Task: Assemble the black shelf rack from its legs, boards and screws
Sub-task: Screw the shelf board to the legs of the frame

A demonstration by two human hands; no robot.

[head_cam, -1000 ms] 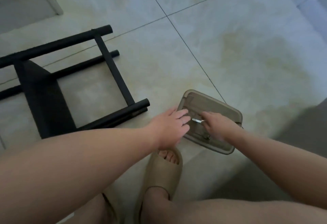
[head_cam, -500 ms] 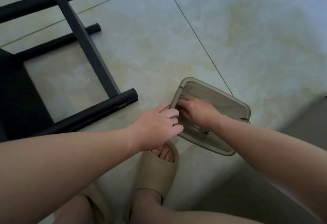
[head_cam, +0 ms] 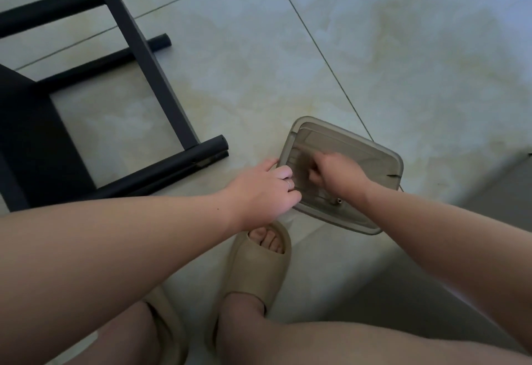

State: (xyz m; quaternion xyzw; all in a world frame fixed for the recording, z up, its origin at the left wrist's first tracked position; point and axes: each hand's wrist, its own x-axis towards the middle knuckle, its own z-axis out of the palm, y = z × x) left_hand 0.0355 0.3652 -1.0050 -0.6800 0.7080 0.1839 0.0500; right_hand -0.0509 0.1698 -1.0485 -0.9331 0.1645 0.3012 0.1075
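Head view. Since half a second ago the right hand (head_cam: 334, 174) has drawn back from the ten o'clock corner of the plastic box (head_cam: 377, 160) toward its middle, and its fingers have closed into a tight curl. They are blurred, so I cannot tell whether they pinch anything. The left hand (head_cam: 267, 189) has stayed at the box's nine o'clock edge, thumb against the outside of the rim and fingers bent over it, gripping it. A thin ring (head_cam: 288, 183) sits on one finger. The small silver piece seen between the hands a second ago no longer shows.

The box is a shallow rounded rectangle of smoky, see-through plastic with a raised lip. It lies flat on the floor at about three o'clock from the middle of the picture. One short metal screw (head_cam: 338, 200) lies inside near its six o'clock side.

The black shelf rack (head_cam: 149, 59) lies on its side at ten o'clock, well apart from the box. It has matt round tube legs, a flat square-edged crossbar and a dark board.

The floor tile (head_cam: 403, 48) is glossy, pale and marbled, with thin dark grout lines. A soft, matt beige slipper (head_cam: 259, 266) with an open toe sits at six o'clock.
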